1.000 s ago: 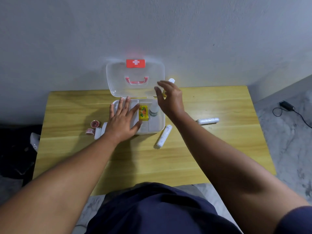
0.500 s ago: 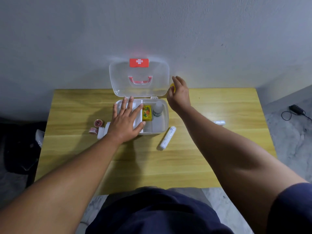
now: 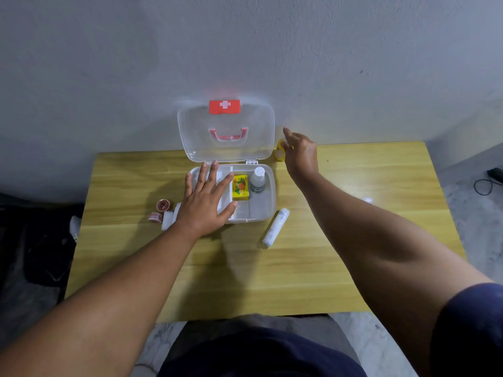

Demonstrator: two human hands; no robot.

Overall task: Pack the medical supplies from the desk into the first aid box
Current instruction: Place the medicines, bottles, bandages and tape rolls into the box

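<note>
The clear first aid box (image 3: 268,205) lies open on the wooden desk (image 3: 353,240), its lid (image 3: 226,131) upright against the wall. Inside it are a yellow carton (image 3: 241,187) and a small clear bottle (image 3: 257,180). My left hand (image 3: 205,202) rests flat, fingers spread, on the box's left compartment. My right hand (image 3: 300,155) is at the back, right of the lid, its fingers curled against a small yellow bottle (image 3: 279,153) that it mostly hides. A white gauze roll (image 3: 275,228) lies in front of the box on the right.
Left of the box lie two pinkish tape rolls (image 3: 163,205) (image 3: 155,216) and a white roll (image 3: 167,223), partly under my left wrist. A white item (image 3: 368,200) shows just past my right forearm. A dark bag (image 3: 40,240) sits on the floor left, a cable (image 3: 487,180) right.
My right hand has moved from above the box back and to the right, onto the yellow bottle beside the lid. My left hand has stayed flat on the box.
</note>
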